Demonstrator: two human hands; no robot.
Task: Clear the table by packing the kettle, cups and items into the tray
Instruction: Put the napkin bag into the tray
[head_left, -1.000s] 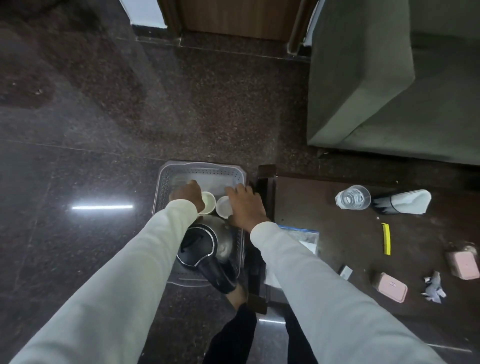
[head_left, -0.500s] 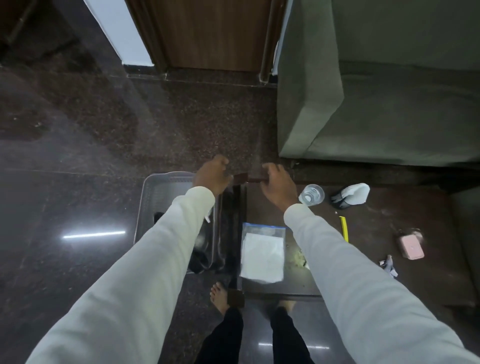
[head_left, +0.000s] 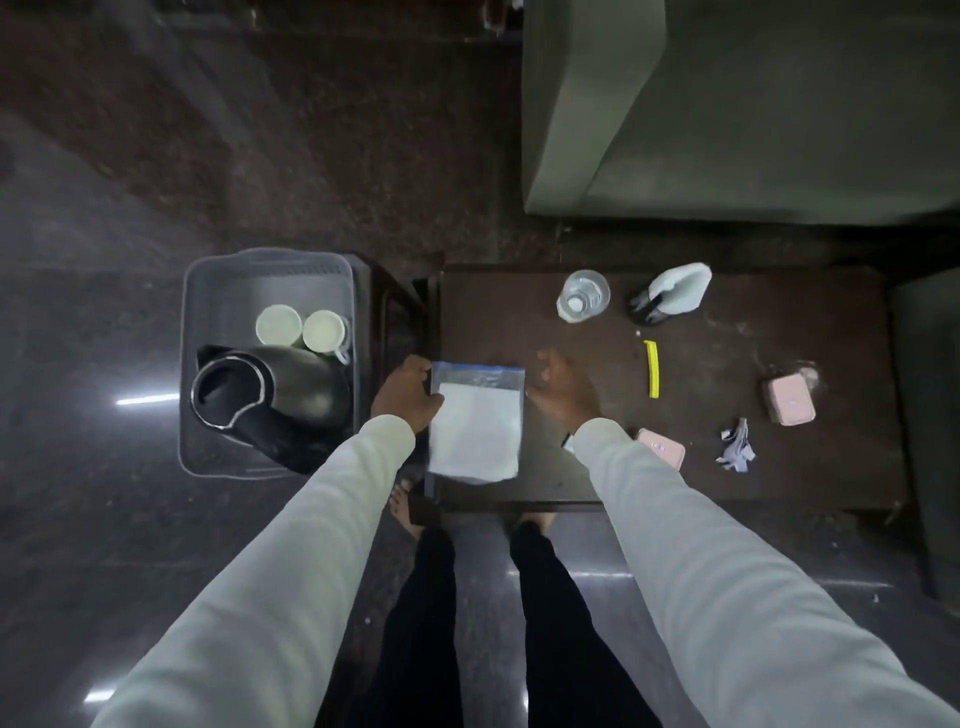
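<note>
A grey plastic tray (head_left: 234, 286) stands to the left of the dark table (head_left: 498, 317). In the tray a black kettle (head_left: 291, 395) lies beside two white cups (head_left: 279, 325) (head_left: 324, 331). A clear zip bag (head_left: 475, 426) with white contents lies at the table's near left corner. My left hand (head_left: 405, 392) curls around the bag's left edge, thumb on top. My right hand (head_left: 563, 389) is blurred and hovers at the bag's right edge with its fingers spread and nothing in it.
On the table are a clear glass (head_left: 583, 296), a black holder with white napkins (head_left: 672, 293), a yellow strip (head_left: 652, 369), two pink boxes (head_left: 788, 400) (head_left: 662, 447) and crumpled paper (head_left: 735, 452). A grey sofa (head_left: 727, 104) stands behind the table.
Both hands have left the cups in the tray, passed the table's far left corner and come down to the two sides of the zip bag. The view now looks straight down.
</note>
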